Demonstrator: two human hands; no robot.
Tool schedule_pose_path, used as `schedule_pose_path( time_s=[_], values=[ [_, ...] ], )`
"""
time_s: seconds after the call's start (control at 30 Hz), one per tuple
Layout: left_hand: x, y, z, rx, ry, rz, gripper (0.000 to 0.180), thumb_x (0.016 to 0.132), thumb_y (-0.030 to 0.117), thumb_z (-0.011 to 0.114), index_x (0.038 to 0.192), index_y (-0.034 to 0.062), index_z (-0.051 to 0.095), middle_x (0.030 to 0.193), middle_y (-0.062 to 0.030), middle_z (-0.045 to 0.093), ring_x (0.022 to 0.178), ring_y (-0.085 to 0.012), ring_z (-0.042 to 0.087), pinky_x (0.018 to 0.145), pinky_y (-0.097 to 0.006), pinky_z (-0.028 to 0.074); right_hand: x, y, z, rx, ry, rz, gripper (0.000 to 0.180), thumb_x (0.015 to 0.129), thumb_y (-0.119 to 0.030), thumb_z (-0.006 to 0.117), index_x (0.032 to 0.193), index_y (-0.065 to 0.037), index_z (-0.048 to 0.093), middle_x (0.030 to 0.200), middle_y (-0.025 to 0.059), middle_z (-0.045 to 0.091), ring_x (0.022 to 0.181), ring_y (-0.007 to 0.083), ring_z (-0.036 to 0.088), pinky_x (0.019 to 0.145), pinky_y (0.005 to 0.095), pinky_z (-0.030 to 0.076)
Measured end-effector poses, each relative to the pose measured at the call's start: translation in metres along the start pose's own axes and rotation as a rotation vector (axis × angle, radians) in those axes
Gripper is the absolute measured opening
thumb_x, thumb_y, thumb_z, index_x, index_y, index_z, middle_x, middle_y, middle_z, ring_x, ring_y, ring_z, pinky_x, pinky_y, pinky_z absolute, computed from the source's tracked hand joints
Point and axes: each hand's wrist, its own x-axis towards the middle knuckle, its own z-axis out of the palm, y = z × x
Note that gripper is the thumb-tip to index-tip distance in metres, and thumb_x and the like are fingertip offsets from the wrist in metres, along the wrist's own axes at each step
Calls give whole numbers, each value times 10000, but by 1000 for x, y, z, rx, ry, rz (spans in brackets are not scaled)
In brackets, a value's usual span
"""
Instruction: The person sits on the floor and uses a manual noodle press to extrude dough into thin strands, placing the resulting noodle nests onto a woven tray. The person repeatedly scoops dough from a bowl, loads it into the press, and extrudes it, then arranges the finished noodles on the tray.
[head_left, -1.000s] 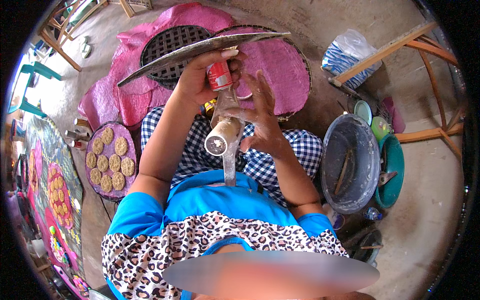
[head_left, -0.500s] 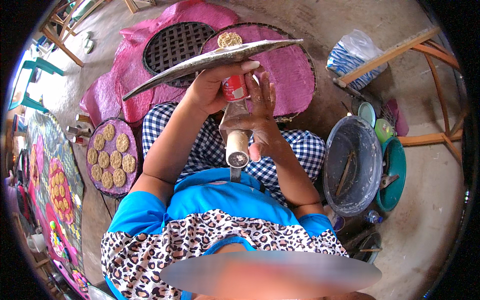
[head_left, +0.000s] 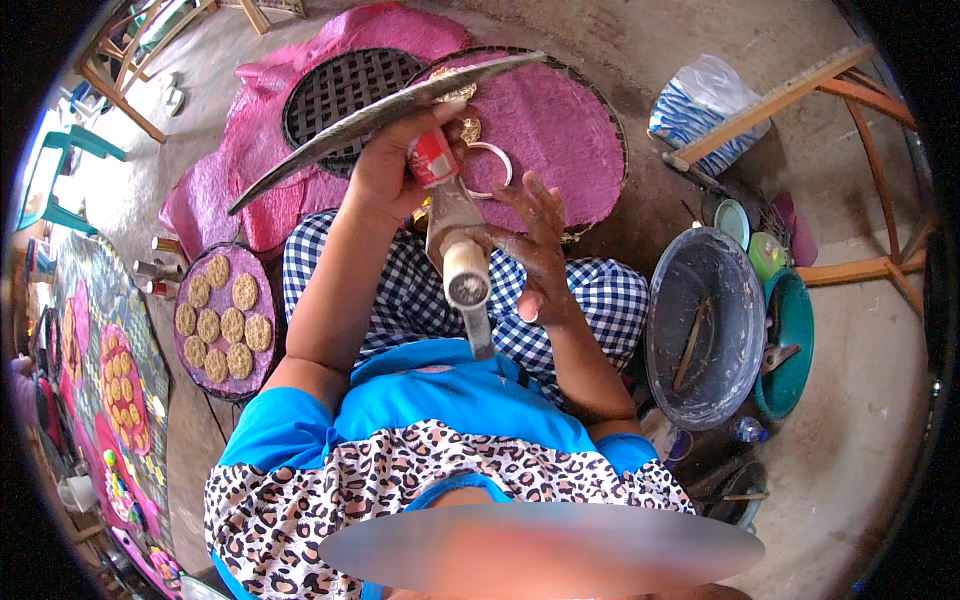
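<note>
My left hand (head_left: 385,170) grips a thin, grey, tilted board (head_left: 330,150) and a small red tin (head_left: 432,160) beneath it. My right hand (head_left: 538,235) is beside them with most fingers spread. One finger hooks a scraper (head_left: 466,275) with a pale wooden handle, its metal part rising toward the tin. A white ring (head_left: 490,168) shows between the hands, over a round tray lined with pink cloth (head_left: 570,150). A patterned round dough piece (head_left: 456,92) peeks past the board's edge; whether it rests on board or tray, I cannot tell.
At left, a pink-lined round tray (head_left: 238,300) holds several patterned dough rounds, with tins (head_left: 160,270) beside it. A dark woven tray (head_left: 350,90) lies ahead on pink sheeting. At right stand a grey basin (head_left: 735,350), a green basin (head_left: 800,350) and a wooden frame (head_left: 850,280).
The board and red tin have tilted and shifted left with my left hand. My right fingers have come off the tin and spread to the right. The white ring has come into sight.
</note>
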Motion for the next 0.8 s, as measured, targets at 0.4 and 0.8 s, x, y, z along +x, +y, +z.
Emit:
schedule_pose_path(
  time_s=[0.4,0.8],
  values=[
    [8,-3,-18,151,261,464,207,809,124,606,994,38,569,851,-70,617,677,-134,580,558,-265,501,3,-1,16,-62,126,94,836,696,-763,375,1129,-64,529,1196,94,467,1160,290,355,980,462,149],
    [-25,4,11,1900,387,1282,202,822,34,540,1021,33,576,945,-73,592,784,-158,583,663,-261,480,20,-5,33,80,373,358,282,776,-230,631,965,-25,595,986,132,548,979,301,470,858,417,339]
  ],
)
